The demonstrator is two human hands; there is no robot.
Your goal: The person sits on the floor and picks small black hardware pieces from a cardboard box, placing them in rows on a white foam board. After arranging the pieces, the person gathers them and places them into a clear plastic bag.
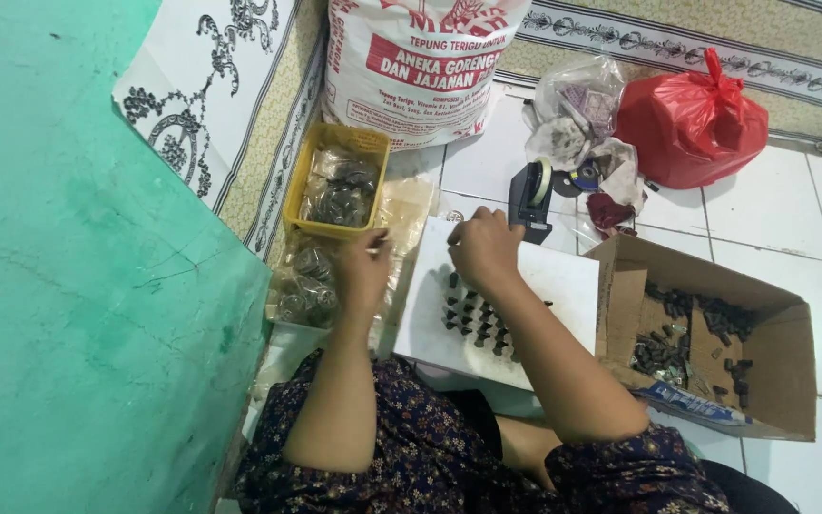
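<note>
- Near the middle of the frame lies a white board [563,286] on the floor, with small dark pieces [473,319] standing on it in short rows.
- The rows fill only the lower left part of the board. Most of the board is bare, so I think the lining up is only partly done.
- The right hand [483,249] rests above the rows, near the top edge of the board. Its fingers are curled down, and I cannot tell if they pinch a piece.
- The left hand [365,266] sits at the left edge of the board. Its fingers are closed around something small, too small to name.
- At the right of the frame an open cardboard box [782,371] has many more dark pieces inside, so a lot looks left to do.
- At the upper left, a yellow tray [297,195] and clear bags [304,286] below it hold packed dark pieces. Those look finished.
</note>
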